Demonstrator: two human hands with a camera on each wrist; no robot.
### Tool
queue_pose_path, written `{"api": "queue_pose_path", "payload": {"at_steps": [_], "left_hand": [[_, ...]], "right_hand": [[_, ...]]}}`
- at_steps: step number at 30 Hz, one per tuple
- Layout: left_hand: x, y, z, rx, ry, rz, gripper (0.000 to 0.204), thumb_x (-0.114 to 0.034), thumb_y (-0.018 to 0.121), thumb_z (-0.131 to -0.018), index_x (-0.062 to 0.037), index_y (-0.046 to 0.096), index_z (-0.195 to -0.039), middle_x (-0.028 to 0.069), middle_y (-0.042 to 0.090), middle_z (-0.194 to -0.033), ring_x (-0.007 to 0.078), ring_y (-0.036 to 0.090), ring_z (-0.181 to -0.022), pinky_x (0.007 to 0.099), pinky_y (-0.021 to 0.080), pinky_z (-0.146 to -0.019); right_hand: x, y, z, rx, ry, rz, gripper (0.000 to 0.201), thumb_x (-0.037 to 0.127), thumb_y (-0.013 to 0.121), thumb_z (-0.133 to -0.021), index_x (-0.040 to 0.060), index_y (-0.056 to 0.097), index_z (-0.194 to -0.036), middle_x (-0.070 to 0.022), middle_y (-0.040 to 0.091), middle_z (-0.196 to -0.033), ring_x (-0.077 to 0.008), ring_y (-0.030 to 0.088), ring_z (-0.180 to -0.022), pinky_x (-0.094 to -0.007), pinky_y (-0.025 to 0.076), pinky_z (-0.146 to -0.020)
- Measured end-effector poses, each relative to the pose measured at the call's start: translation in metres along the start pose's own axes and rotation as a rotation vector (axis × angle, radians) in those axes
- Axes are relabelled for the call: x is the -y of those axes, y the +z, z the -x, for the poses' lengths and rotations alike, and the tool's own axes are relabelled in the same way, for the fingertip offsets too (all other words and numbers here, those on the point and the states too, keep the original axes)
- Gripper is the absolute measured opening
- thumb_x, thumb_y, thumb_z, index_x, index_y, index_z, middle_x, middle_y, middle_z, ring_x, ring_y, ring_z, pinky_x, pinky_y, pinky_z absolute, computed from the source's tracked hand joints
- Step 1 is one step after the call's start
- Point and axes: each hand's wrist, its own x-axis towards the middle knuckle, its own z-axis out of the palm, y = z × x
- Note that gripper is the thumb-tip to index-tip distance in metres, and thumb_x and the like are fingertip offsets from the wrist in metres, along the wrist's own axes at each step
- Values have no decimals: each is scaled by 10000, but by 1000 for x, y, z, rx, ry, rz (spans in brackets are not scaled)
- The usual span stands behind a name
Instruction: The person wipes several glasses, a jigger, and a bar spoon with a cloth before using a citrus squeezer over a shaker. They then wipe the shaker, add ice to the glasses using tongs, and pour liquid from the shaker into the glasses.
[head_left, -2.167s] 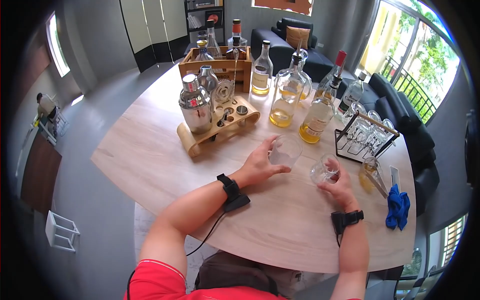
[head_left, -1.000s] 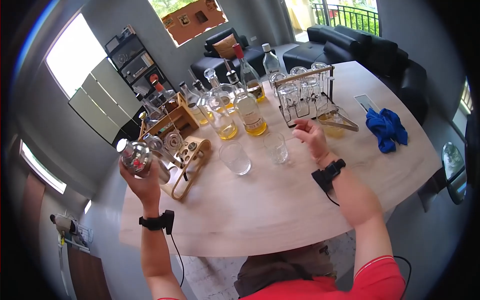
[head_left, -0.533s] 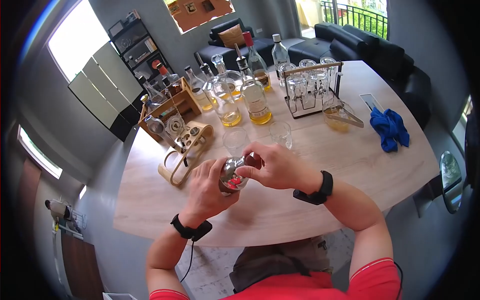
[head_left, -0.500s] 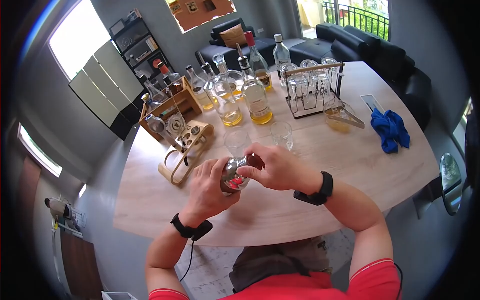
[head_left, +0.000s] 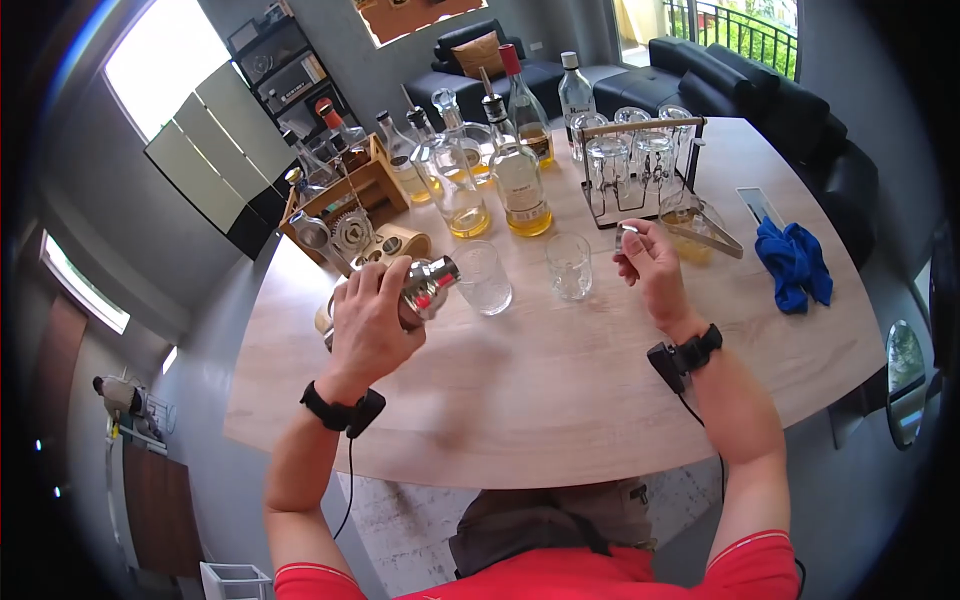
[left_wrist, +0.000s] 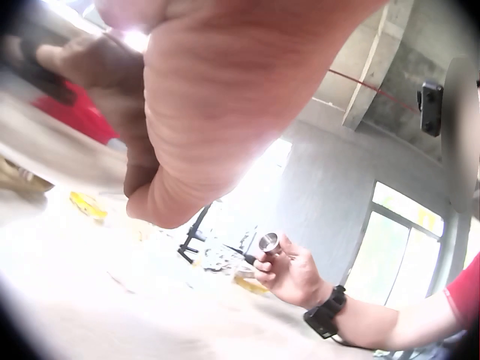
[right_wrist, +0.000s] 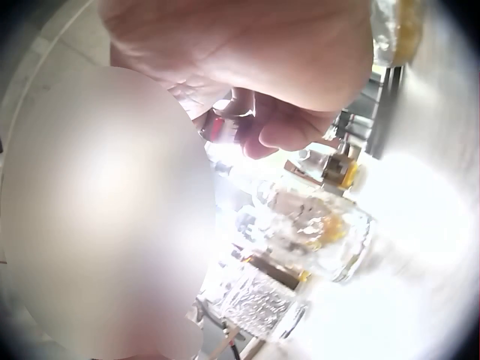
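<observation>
In the head view my left hand grips the metal shaker, which is tilted with its capless top toward a clear glass. My right hand pinches a small metal cap, away from the shaker and to the right of a second glass. The left wrist view shows the cap in the fingers of my right hand. In the right wrist view, the cap is held by the curled fingers of my right hand. Both glasses stand upright on the table.
Several bottles stand behind the glasses. At the left are a wooden stand with bar tools and a wooden crate. A rack of glasses, tongs and a blue cloth are on the right.
The cap came off the shaker in my right hand, which moved right. My left hand carried the shaker from the table's left side to the middle, then tilted it toward the glass.
</observation>
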Motion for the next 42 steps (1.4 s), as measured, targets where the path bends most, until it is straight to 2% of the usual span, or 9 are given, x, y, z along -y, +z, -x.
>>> {"api": "queue_pose_path", "payload": {"at_steps": [5,9,14,21,24,26,29,33,42], "left_hand": [[15,11,-25,-70,156,-230,757,-101,782,-651,-159,528,-1361,114,531,-1234,318,508,-1204,489,358,-1055],[17,21,-38,-155,274,-403,689,-115,791,-701,-183,559,-1347,107,526,-1275,297,482,-1261,526,312,-1105],[16,21,-41,-155,300,-450,614,-88,736,-769,-206,568,-1348,97,520,-1289,275,464,-1291,533,275,-1138],[16,19,-47,-172,355,-512,677,-42,735,-734,-210,557,-1364,98,509,-1307,269,466,-1294,531,265,-1148],[14,18,-51,-166,261,-392,738,-52,766,-695,-196,537,-1381,95,525,-1292,288,482,-1279,518,286,-1141],[10,19,-56,-144,63,-68,792,-77,794,-664,-177,512,-1398,94,545,-1269,312,500,-1258,500,324,-1113],[-9,14,-68,-89,44,30,829,-95,814,-644,-166,495,-1406,92,560,-1251,327,517,-1229,487,359,-1077],[-37,18,-89,-183,292,-169,781,-62,790,-657,-172,525,-1383,107,539,-1261,318,509,-1226,510,309,-1105],[-72,38,-110,-183,546,-278,575,-65,692,-830,-240,571,-1364,105,533,-1294,276,491,-1279,575,282,-1119]], "right_hand": [[-31,-26,-12,-104,168,-82,370,322,645,-1009,22,585,-1218,-34,653,-887,-82,590,-724,-221,464,-617],[-27,-26,-11,-1,159,-54,379,330,641,-1010,22,581,-1221,-48,655,-900,-86,590,-726,-227,472,-638],[-25,-25,-10,13,189,-74,367,322,646,-1007,32,579,-1222,-55,649,-911,-88,586,-743,-232,484,-653],[-21,-26,-10,34,214,-35,379,353,638,-1008,54,581,-1233,-48,645,-935,-94,587,-768,-233,482,-679],[-19,-25,-10,19,219,-56,356,314,642,-1010,35,579,-1222,-53,657,-918,-88,591,-751,-238,490,-661],[-19,-25,-10,24,222,-61,349,315,643,-1010,42,582,-1219,-51,660,-920,-90,594,-752,-238,492,-663],[-22,-26,-11,39,217,-71,340,311,642,-1010,48,583,-1217,-50,661,-918,-92,596,-751,-241,496,-666],[-21,-26,-10,37,213,-74,329,301,640,-1011,51,583,-1218,-52,663,-914,-93,597,-749,-246,500,-670],[-21,-28,-11,58,215,-92,331,269,635,-1013,40,567,-1242,-53,657,-920,-96,594,-749,-255,500,-672]]}}
